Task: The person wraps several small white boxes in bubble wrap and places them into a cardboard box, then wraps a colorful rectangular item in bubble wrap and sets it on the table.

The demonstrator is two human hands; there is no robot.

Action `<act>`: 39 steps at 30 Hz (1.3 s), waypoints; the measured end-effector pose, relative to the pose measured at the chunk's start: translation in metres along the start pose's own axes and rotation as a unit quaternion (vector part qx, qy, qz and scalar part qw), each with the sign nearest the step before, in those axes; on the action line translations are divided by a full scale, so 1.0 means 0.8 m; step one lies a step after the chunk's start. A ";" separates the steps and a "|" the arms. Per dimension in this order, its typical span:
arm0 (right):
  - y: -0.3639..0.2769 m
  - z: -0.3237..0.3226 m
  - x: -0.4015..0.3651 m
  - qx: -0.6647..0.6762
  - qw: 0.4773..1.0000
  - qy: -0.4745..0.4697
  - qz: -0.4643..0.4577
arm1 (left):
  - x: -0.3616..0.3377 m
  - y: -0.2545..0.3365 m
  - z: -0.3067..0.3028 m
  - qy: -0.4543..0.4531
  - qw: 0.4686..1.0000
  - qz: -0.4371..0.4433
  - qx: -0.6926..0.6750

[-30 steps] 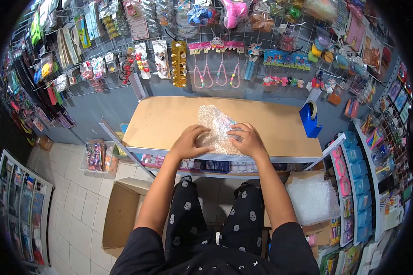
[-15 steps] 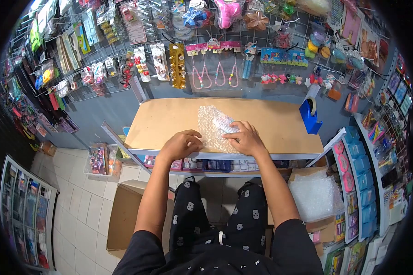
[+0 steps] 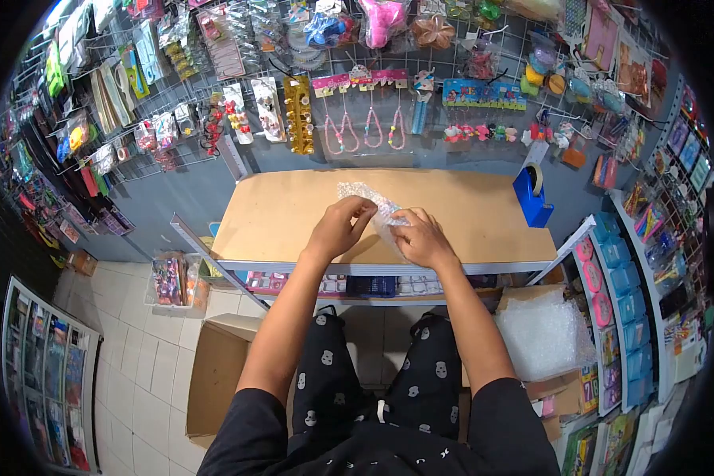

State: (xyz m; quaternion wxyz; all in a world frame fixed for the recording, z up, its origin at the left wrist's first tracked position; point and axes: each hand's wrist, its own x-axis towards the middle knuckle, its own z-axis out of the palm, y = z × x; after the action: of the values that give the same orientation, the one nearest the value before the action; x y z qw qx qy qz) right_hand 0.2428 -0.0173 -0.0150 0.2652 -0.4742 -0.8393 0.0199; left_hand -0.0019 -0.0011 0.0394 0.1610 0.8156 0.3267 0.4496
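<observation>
A sheet of clear bubble wrap (image 3: 358, 190) is raised and folded over at the middle of the wooden tabletop (image 3: 282, 210). My left hand (image 3: 342, 230) pinches the sheet's lifted left part, fingertips together near its top. My right hand (image 3: 423, 239) is closed on the right side of the bundle, thumb toward the left hand. Between the hands, a small pale item with bluish print (image 3: 388, 211) shows partly through the plastic; its kind I cannot make out.
A blue tape dispenser (image 3: 534, 196) stands at the table's right end. More bubble wrap (image 3: 543, 337) is stacked at lower right, and an open cardboard box (image 3: 218, 373) sits on the floor at left. Packaged goods hang on the wall grid behind.
My left hand has moved right and up, lifting the left part of the bubble wrap and folding it toward my right hand. The right hand keeps its hold in nearly the same spot.
</observation>
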 end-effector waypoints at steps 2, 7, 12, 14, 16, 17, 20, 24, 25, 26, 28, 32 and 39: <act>0.006 0.007 0.001 0.056 0.997 0.050 0.020 | 0.012 -0.005 0.011 0.026 1.000 0.015 -0.003; 0.010 0.003 0.004 0.200 0.972 0.106 0.056 | 0.042 -0.017 0.035 0.056 0.998 0.029 -0.008; 0.027 0.004 0.005 0.307 0.938 0.100 0.128 | 0.072 -0.029 0.055 0.040 0.999 0.018 0.023; 0.032 0.011 0.007 0.330 0.929 0.089 0.139 | 0.081 -0.034 0.064 0.028 0.999 0.010 0.034; 0.031 0.011 0.008 0.325 0.928 0.090 0.162 | 0.088 -0.038 0.073 0.020 0.999 0.001 0.038; 0.030 0.011 0.008 0.308 0.929 0.097 0.179 | 0.090 -0.041 0.077 0.014 0.999 -0.011 0.036; 0.028 0.005 0.007 0.300 0.920 0.114 0.225 | 0.094 -0.047 0.089 0.003 0.999 -0.034 0.034; 0.036 0.017 0.008 0.314 0.903 0.207 0.210 | 0.097 -0.067 0.104 -0.001 0.999 -0.020 0.051; 0.043 0.024 0.009 0.305 0.904 0.204 0.219 | 0.097 -0.072 0.107 -0.003 0.998 -0.015 0.059; 0.049 0.030 0.009 0.296 0.905 0.202 0.229 | 0.098 -0.076 0.110 -0.004 0.998 -0.022 0.059; 0.050 0.028 0.009 0.287 0.907 0.196 0.238 | 0.096 -0.080 0.117 -0.007 0.998 -0.037 0.059; 0.037 0.013 0.007 0.293 0.907 0.187 0.236 | 0.093 -0.090 0.129 -0.015 0.996 -0.039 0.082; 0.018 -0.010 0.006 0.288 0.908 0.171 0.254 | 0.092 -0.071 0.122 -0.028 0.989 -0.022 0.141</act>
State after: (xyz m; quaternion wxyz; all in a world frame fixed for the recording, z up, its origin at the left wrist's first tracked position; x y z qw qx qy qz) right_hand 0.2558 -0.0070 -0.0098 0.5153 -0.5706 -0.5902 0.2459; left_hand 0.0864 0.0934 0.0010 0.0637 0.8348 0.4004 0.3724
